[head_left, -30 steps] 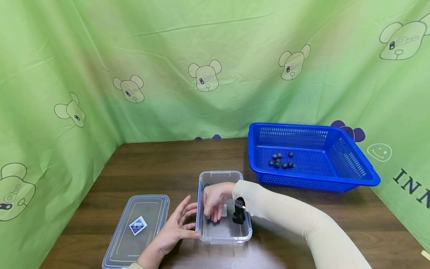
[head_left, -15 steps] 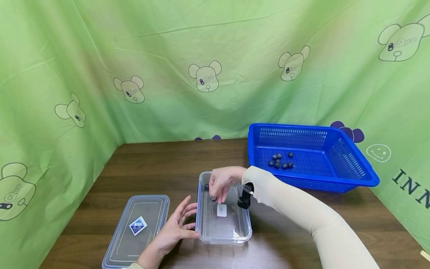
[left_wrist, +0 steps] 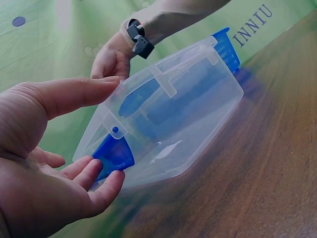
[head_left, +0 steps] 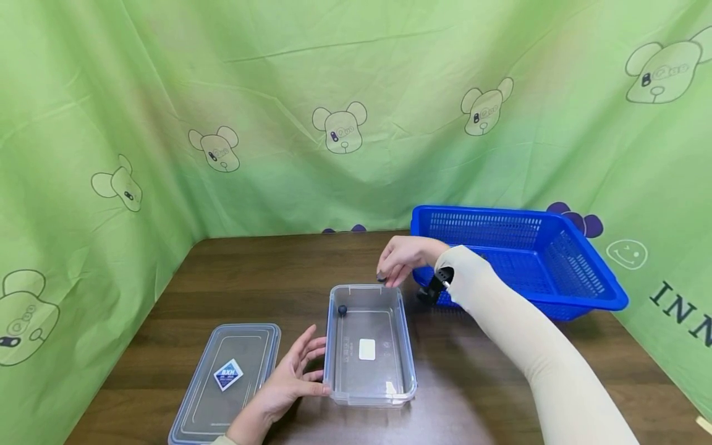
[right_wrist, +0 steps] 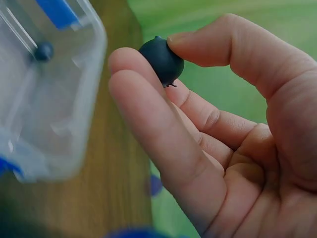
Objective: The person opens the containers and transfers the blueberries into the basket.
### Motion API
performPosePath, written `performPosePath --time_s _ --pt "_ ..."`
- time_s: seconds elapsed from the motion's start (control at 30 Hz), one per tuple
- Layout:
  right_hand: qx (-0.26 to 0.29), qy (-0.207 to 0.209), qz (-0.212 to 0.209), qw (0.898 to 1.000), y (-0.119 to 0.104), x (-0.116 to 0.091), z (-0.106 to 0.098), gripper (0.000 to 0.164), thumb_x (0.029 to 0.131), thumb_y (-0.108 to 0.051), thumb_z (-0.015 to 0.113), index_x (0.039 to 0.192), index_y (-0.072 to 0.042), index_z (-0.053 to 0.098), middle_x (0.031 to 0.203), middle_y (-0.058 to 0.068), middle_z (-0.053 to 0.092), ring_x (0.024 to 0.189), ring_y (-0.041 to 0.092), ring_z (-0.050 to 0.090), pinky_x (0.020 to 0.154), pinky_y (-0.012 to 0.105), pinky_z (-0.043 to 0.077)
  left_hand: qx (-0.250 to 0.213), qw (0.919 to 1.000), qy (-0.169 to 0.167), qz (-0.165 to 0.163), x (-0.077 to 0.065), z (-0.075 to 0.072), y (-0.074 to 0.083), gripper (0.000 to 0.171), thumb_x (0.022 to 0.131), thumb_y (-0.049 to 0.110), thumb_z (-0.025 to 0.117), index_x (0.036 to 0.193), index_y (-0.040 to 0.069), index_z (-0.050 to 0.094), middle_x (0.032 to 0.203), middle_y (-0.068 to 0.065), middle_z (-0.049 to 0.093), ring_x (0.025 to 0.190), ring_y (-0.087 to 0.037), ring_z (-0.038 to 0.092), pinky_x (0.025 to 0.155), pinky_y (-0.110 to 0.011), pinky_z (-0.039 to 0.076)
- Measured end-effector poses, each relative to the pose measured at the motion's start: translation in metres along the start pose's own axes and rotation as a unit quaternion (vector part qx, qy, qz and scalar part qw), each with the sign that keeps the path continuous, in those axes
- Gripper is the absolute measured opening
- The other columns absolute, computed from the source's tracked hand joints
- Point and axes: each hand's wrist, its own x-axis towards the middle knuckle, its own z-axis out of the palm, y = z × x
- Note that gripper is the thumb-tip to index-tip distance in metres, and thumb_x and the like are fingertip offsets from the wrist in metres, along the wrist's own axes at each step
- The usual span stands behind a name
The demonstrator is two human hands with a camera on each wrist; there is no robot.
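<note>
Thumb and fingertips of my right hand (head_left: 403,256) pinch a dark blueberry (right_wrist: 162,60), which shows a small nub and thin stalk bits in the right wrist view. The hand hovers between the clear plastic box (head_left: 410,346) and the blue basket, just past the box's far edge. Inside the box, one more blueberry (head_left: 342,309) lies in the far left corner. My left hand (head_left: 297,374) rests against the box's left side with fingers spread. In the left wrist view its thumb lies along the rim and its fingertips touch a blue clip (left_wrist: 116,156).
The box's lid (head_left: 253,346) lies flat on the wooden table (head_left: 278,272), left of the box, with a diamond label. At the back right stands the blue basket (head_left: 592,253); the right forearm hides much of its floor. A green curtain (head_left: 267,74) hangs behind.
My right hand has risen out of the box with a blueberry and moved back and right toward the basket, covering the blueberries there. The left hand and box stay put.
</note>
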Motion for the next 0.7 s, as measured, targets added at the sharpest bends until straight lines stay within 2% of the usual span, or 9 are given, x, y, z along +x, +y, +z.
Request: performPosePath --time_s 0.2,0.37,0.5,0.7 --pt "0.049 0.037 -0.01 0.998 0.014 -0.013 -0.036 0.014 0.089 0.001 0.059 0.099 0.009 0.065 0.079 0.014 0.071 0.071 0.019 0.071 0.071 0.032 0.059 0.003 1.0 -0.001 0.0 -0.001 0.0 0.0 0.115 0.071 -0.009 0.08 0.155 -0.007 0.002 0.153 -0.032 0.025 0.137 -0.039 0.029 0.102 -0.039 0.041" --pt "0.098 0.076 -0.009 0.992 0.035 -0.023 -0.066 0.01 0.091 0.002 0.058 0.091 0.003 0.068 0.081 0.012 0.071 0.075 0.019 0.071 0.075 0.032 0.058 0.002 1.0 -0.001 -0.001 -0.001 0.0 0.001 0.115 0.071 -0.01 0.08 0.155 -0.007 0.001 0.152 -0.032 0.025 0.138 -0.039 0.029 0.101 -0.039 0.041" --pt "0.152 0.107 -0.006 0.983 0.053 -0.032 -0.087 0.018 0.095 0.003 0.055 0.085 -0.003 0.069 0.083 0.009 0.071 0.078 0.019 0.07 0.08 0.033 0.057 0.001 1.0 -0.001 0.0 -0.001 0.0 0.001 0.115 0.071 -0.009 0.08 0.155 -0.007 0.002 0.152 -0.032 0.025 0.137 -0.039 0.03 0.101 -0.039 0.042" --pt "0.224 0.15 -0.001 0.963 0.079 -0.04 -0.108 0.021 0.096 0.005 0.054 0.085 -0.004 0.07 0.087 0.009 0.071 0.082 0.019 0.071 0.088 0.035 0.054 0.002 1.0 -0.002 0.003 -0.001 -0.001 -0.001 0.115 0.072 -0.009 0.08 0.155 -0.007 0.001 0.152 -0.032 0.025 0.137 -0.038 0.03 0.101 -0.039 0.042"
